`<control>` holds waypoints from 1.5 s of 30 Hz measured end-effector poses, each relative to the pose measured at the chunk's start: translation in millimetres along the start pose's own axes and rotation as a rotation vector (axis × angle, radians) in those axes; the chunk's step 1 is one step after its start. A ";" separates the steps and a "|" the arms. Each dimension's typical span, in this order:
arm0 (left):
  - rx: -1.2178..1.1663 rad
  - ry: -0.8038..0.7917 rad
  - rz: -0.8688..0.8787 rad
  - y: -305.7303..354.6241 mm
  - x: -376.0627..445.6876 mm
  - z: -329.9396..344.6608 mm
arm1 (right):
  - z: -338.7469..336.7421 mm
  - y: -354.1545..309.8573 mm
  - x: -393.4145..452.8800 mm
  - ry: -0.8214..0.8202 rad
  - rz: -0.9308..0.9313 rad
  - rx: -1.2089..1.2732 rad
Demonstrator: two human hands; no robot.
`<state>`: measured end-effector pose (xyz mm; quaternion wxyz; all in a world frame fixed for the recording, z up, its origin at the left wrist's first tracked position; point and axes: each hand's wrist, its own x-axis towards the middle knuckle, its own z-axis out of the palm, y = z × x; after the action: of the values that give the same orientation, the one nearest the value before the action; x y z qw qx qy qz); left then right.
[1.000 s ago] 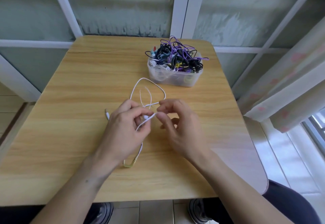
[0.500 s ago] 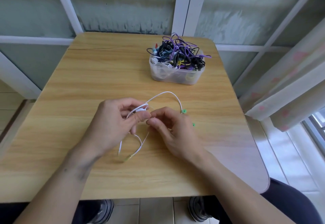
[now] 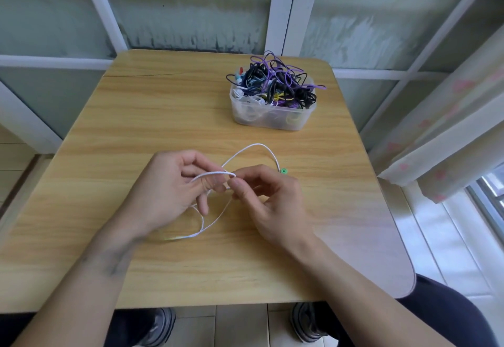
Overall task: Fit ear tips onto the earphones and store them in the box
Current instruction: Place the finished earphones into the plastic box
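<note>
A white earphone cable [image 3: 253,147] loops across the middle of the wooden table [image 3: 163,106]. My left hand [image 3: 169,191] grips part of the cable, with loops passing round its fingers. My right hand [image 3: 270,199] pinches the cable just right of those fingers. A green ear tip [image 3: 284,171] sits at the cable's end beside my right hand. The clear plastic box [image 3: 272,117] stands at the back right, heaped with tangled purple, black and white earphones.
The table's rounded right edge [image 3: 403,251] lies close to my right forearm. A curtain [image 3: 450,117] hangs at the right. Window frames run behind the table. My shoes show on the tiled floor under the front edge.
The cable's large loop has swung from the far side to the right, and the green ear tip has come into view. My left hand now has cable looped round its fingers.
</note>
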<state>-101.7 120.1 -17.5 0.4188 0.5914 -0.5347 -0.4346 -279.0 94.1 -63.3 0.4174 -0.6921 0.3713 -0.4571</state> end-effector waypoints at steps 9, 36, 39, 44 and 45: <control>-0.258 -0.190 -0.237 -7.3 -3.0 -13.9 | -10.1 7.2 4.4 -0.133 -0.248 -0.347; -0.153 0.148 0.115 3.8 -2.5 24.8 | -15.8 -15.8 8.4 0.001 0.164 0.293; -0.189 0.212 0.126 -1.2 -1.7 35.2 | -18.2 -13.9 8.2 -0.009 0.196 0.279; -0.238 0.238 0.067 -6.4 -5.5 45.9 | -19.9 -17.6 8.8 0.001 0.260 0.226; -0.276 0.237 0.034 -6.8 -6.0 48.0 | -20.5 -16.7 8.7 0.011 0.232 0.149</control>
<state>-146.4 125.2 -36.7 0.5634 0.5661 -0.4268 -0.4241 -293.5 87.6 -40.4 0.5156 -0.6091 0.4163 -0.4357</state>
